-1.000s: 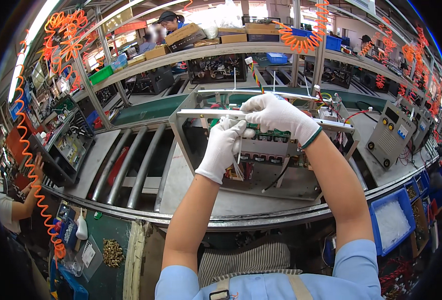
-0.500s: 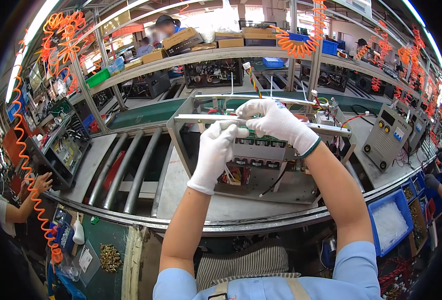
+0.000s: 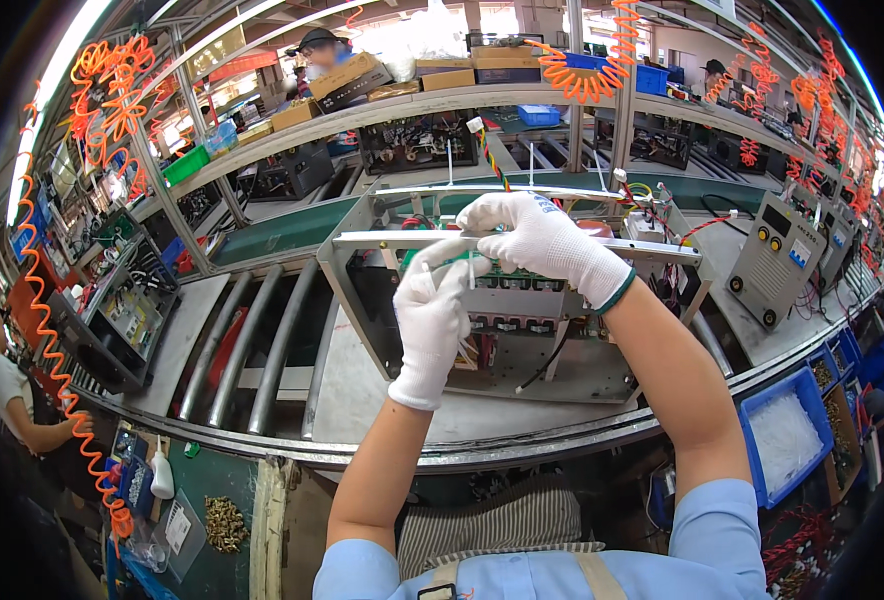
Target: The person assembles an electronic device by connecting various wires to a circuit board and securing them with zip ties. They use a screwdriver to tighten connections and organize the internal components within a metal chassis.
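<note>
Fingers of the left grip (image 3: 430,315) had spread from the bunched pinch of half a second earlier, while the right grip (image 3: 547,245) had stayed at the front rail (image 3: 387,240). A thin white strip (image 3: 472,272) hung beside the left fingertips, its long axis nearly upright, crossing the line of the rail. The left hand was nearer to it, just below the rail; whether those partly parted fingers nipped it, I could not tell. The right hand bent over the rail from above, thumb low; whether it was clamped there was unclear.

The rail ran left to right across the near top of an open metal chassis (image 3: 592,355), which stood upright on a pale metal plate (image 3: 357,395). Bare steel rollers (image 3: 282,350) lay to the left; a grey-fronted machine (image 3: 777,258) stood to the right. Beyond ran a green conveyor belt (image 3: 282,228), then a shelf (image 3: 412,104) bearing cardboard boxes (image 3: 347,82).
</note>
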Tool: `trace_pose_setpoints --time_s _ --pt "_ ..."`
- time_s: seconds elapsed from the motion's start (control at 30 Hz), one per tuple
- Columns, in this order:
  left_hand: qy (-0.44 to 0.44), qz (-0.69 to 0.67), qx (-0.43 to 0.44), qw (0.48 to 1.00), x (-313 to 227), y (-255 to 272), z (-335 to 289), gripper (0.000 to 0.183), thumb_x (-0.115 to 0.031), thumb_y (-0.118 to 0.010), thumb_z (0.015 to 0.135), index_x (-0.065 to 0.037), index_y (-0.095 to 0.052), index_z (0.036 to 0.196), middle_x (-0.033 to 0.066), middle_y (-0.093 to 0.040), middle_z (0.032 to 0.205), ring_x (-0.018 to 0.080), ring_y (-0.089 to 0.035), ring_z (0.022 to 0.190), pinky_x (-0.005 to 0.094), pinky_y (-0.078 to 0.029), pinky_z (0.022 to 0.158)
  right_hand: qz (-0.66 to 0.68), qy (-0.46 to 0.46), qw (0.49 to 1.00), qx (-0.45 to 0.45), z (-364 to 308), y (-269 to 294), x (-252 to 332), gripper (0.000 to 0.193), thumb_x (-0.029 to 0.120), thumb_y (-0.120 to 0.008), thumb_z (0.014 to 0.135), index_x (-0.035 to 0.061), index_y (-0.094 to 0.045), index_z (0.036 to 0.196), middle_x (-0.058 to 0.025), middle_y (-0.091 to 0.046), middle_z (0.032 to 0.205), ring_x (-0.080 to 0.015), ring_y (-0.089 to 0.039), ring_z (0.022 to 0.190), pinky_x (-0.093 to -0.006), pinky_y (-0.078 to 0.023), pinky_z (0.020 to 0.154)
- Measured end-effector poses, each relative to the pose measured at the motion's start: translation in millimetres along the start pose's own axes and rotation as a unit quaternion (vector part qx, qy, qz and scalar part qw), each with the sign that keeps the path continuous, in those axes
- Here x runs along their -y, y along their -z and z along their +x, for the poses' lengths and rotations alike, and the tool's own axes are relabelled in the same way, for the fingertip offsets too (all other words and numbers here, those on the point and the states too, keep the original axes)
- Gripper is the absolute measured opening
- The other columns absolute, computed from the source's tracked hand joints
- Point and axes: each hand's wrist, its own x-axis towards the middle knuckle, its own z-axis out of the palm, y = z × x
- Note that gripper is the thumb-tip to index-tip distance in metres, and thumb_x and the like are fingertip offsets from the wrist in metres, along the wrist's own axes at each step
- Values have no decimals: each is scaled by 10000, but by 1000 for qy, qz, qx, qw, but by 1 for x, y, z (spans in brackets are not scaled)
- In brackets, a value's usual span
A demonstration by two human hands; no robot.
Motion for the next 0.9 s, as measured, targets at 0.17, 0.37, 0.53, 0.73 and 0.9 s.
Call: trace_pose_setpoints --time_s 0.17,0.37,0.53,0.73,0.9 --pt "-5 49 -7 999 2 -2 4 199 -124 -590 987 9 -670 1112 77 -718 920 4 -518 593 154 -386 495 6 8 1000 -9 1 0 -2 332 67 -625 865 9 -636 1191 -124 -716 1084 -127 -656 729 -267 -551 635" --pt "-9 89 22 996 0 11 19 202 -177 -601 986 1 -686 940 23 -674 824 56 -573 724 213 -454 686 7 0 1000 -4 3 0 -3 313 60 -624 869 -6 -635 1174 -115 -721 1050 -106 -611 636 -267 -530 603" --pt "3 95 38 995 0 11 14 196 -164 -607 980 11 -682 936 30 -675 830 68 -590 744 215 -462 703 19 -2 1000 -3 3 1 -5 286 66 -639 880 -15 -641 1155 -111 -724 1028 -98 -594 619 -265 -522 588" --pt "11 112 29 993 2 15 17 186 -155 -600 979 10 -683 955 27 -677 843 66 -587 734 213 -456 682 11 14 1000 -3 1 -2 -2 255 31 -626 906 -15 -641 1156 -61 -702 936 -68 -546 641 -241 -489 574" --pt "-6 238 -1 971 -19 -1 32 249 -227 -649 955 -19 -677 821 -9 -614 669 47 -506 613 229 -410 564 -90 90 991 -37 -4 -4 -4 233 54 -635 914 23 -675 1142 -29 -707 909 -55 -545 647 -239 -498 619"
